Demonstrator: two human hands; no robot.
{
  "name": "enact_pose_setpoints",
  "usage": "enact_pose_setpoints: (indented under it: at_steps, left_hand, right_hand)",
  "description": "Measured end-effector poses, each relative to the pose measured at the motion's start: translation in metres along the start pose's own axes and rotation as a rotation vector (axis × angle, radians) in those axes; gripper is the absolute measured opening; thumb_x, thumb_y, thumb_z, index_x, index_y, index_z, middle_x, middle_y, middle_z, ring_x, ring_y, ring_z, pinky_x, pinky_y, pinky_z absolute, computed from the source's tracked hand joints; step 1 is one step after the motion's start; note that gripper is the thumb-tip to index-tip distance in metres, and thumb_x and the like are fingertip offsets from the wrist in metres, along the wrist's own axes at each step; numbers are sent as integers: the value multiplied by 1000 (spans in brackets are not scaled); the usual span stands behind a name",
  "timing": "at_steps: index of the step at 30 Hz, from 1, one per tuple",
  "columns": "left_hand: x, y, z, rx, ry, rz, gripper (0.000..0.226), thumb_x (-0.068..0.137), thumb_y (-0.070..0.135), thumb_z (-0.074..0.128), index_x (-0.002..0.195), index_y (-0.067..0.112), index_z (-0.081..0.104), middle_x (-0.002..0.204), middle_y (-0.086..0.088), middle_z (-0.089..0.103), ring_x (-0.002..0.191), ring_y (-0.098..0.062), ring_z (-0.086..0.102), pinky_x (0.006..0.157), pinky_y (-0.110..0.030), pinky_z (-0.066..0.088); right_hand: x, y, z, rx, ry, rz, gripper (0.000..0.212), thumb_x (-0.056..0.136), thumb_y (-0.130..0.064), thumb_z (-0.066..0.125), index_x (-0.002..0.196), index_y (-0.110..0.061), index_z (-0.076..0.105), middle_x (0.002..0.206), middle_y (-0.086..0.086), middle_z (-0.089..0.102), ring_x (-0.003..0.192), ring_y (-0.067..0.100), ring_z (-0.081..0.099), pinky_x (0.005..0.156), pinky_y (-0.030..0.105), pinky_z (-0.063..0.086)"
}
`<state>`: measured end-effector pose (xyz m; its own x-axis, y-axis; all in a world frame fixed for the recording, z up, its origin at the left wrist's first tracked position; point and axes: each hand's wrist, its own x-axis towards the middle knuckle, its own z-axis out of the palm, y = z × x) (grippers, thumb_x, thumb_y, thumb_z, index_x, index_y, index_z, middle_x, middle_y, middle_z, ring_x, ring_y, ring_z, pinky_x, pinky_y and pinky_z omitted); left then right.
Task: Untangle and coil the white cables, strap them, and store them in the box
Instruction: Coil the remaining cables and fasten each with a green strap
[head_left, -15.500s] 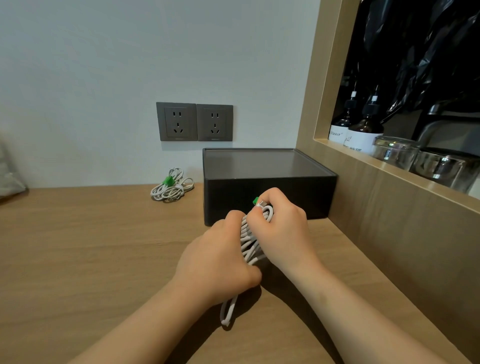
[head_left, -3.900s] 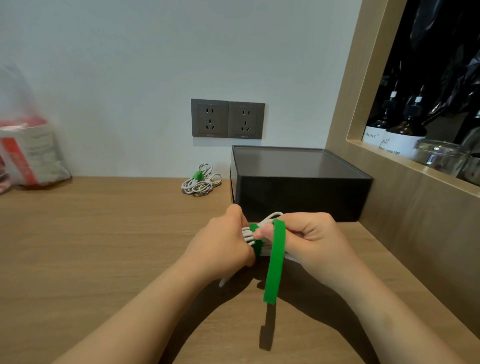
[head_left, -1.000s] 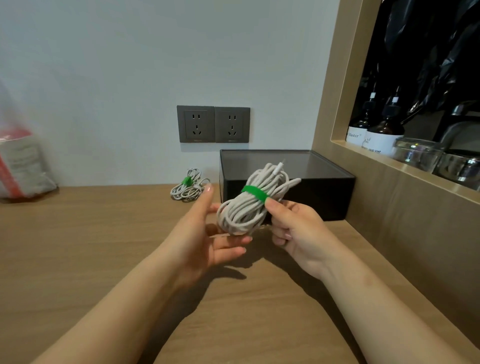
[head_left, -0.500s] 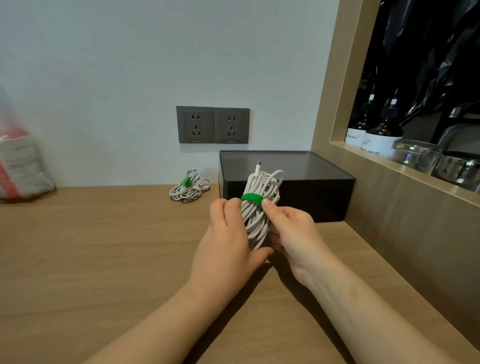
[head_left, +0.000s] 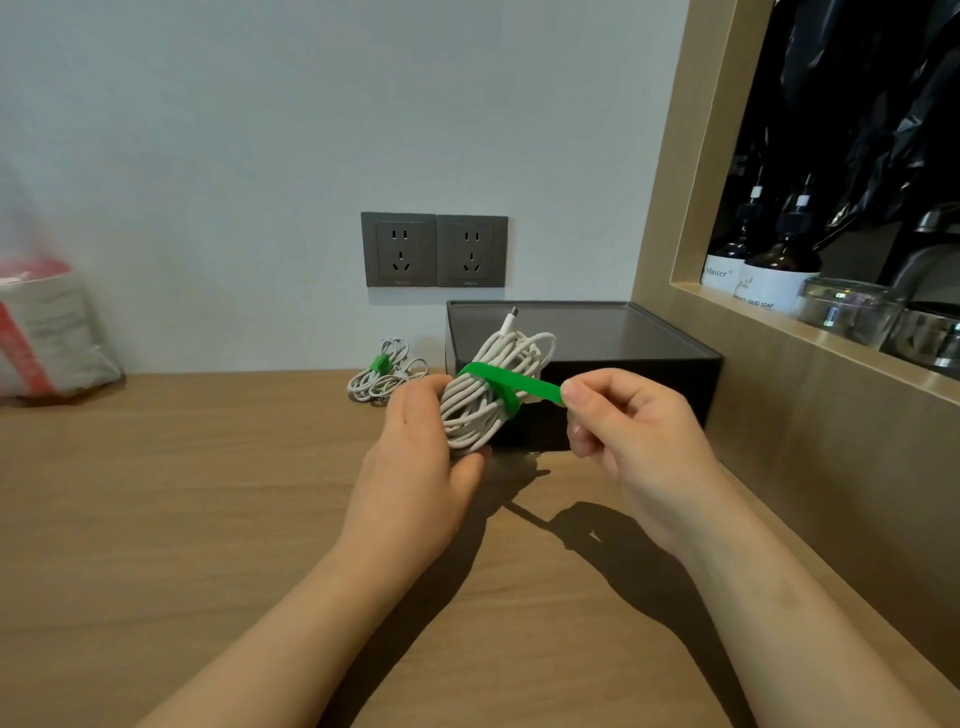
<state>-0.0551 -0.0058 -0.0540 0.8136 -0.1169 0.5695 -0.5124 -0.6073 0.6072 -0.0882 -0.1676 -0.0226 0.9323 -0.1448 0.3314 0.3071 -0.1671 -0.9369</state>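
Observation:
My left hand (head_left: 418, 462) grips a coil of white cable (head_left: 485, 397) upright above the wooden table, one plug end sticking up. A green strap (head_left: 506, 387) goes round the coil's middle. My right hand (head_left: 631, 423) pinches the strap's free end and holds it stretched out to the right of the coil. Just behind the hands stands the dark box (head_left: 623, 358) with its lid on. A second white cable bundle (head_left: 384, 376) with a green strap lies on the table by the wall, left of the box.
A wooden panel (head_left: 810, 431) with a shelf opening runs along the right, holding dark bottles (head_left: 779, 260) and glass jars (head_left: 852, 312). Two grey wall sockets (head_left: 434, 249) sit above the box. A blurred white and red bag (head_left: 44, 338) stands far left.
Half a second ago the strap lay flat round the coil under my right fingers; now its end is peeled off and pulled out to the right. The coil has tilted slightly.

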Motion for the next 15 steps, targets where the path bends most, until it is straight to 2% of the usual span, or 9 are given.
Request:
enact_pose_setpoints:
  at_steps: [3,5,8,10,13,15]
  left_hand:
    - [2,1,0,-109,25,-35,50,83,21,69,122,25,39,115,9,45,96,-1,45,72,-9,38]
    - [3,1,-2,-225,12,-96,49,81,19,71,114,29,37,113,10,48,99,-1,48,71,-6,40]
    - [1,4,-2,-420,-37,-210,45,80,15,72,110,28,42,110,10,55,100,-8,56,74,-16,48]
    - [0,7,-1,-592,-62,-308,39,80,10,72,105,28,48,106,5,60,96,-16,62,71,-24,53]
    - [0,12,2,-855,-111,-471,44,79,3,69,117,15,51,106,-8,65,92,-24,66,76,-36,57]
    - [0,12,4,-980,-141,-537,47,79,1,67,122,8,51,111,-14,65,91,-25,66,72,-37,58]
  right_hand:
    - [-2,1,4,49,-55,31,14,91,-15,53,87,-18,67,58,-9,59,59,4,55,63,20,49]
    - [0,5,7,47,-38,86,13,91,-15,54,90,-16,67,59,-7,61,60,5,56,62,20,48]
    - [3,10,8,49,-8,133,13,91,-16,55,94,-15,67,59,-8,62,58,4,56,61,19,48]
    - [5,12,9,45,4,138,12,91,-17,55,94,-16,67,59,-8,62,58,4,56,61,20,48]
    - [6,14,11,56,25,149,12,91,-17,55,90,-16,68,59,-7,62,59,5,55,61,22,47]
    - [6,15,14,87,35,182,13,91,-17,55,89,-17,68,59,-7,62,59,7,55,62,23,47]
